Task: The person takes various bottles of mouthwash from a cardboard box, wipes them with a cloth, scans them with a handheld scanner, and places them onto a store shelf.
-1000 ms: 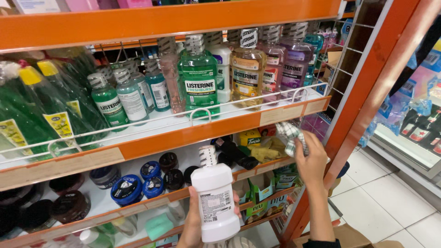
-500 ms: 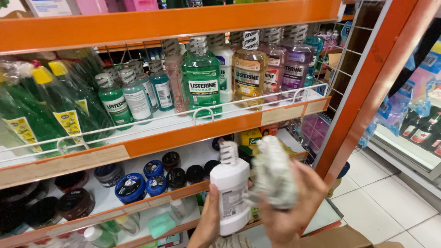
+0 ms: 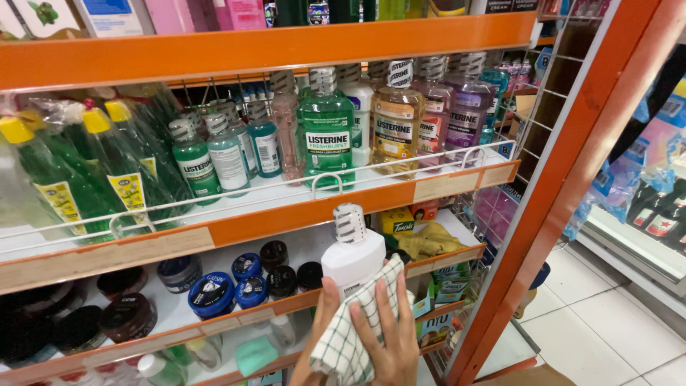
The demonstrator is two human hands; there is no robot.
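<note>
On the far left of the middle shelf stand green bottles with yellow caps (image 3: 107, 171), behind the white wire rail (image 3: 236, 193); they have slid rightward in view since half a second ago, as the head camera has shifted a little. Next to them come small teal mouthwash bottles (image 3: 227, 154), then a large green mouthwash bottle (image 3: 326, 129), an amber one (image 3: 397, 118) and a purple one (image 3: 466, 114). Below, on the lower shelf, round blue and black jars (image 3: 236, 282) sit in a cluster.

The left hand (image 3: 321, 336) comes up from the bottom edge with its fingers wrapped round the lower body of the white mouthwash bottle (image 3: 351, 261), holding it upright in front of the lower shelf, its patterned cap just under the orange shelf edge (image 3: 286, 214). A second ago that bottle stood further left and lower, with nothing against it.

The right hand (image 3: 389, 336) lies flat, fingers spread, pressing a white cloth with a green check (image 3: 357, 322) against the bottle's front. Half a second ago the cloth was bunched in that hand beside the bottle; a second ago the hand was up near the shelf edge on the right. Now the cloth covers the bottle's lower front, so its label is hidden.

To the right rise the orange upright post (image 3: 572, 186) and the white tiled floor (image 3: 607, 322).
</note>
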